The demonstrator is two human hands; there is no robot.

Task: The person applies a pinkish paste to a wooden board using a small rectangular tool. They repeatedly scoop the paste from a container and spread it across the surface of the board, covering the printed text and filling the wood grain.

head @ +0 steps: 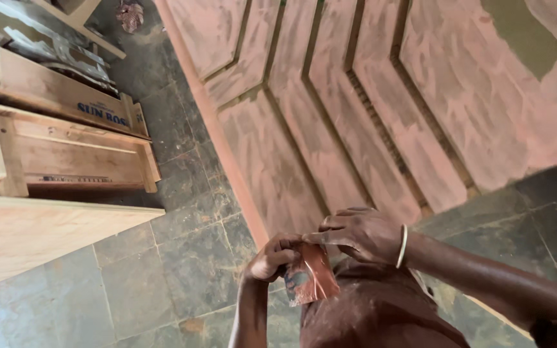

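Looking down from the head camera, both hands meet low in the middle of the picture, close to the person's body, over the near edge of a door. The left hand is curled, its fingers pinching the upper left edge of a sandpaper sheet. The right hand, with a thin bangle on its wrist, comes in from the right, its fingers bent down and pinching the top of the same sheet. The sheet is reddish-brown and crumpled, with a grey patch at its lower left, and hangs between the two hands just above a stone floor. The door lies flat, carved with angled grooves and streaked with pinkish filler. On the left stand pale wooden crates, well apart from the hands.
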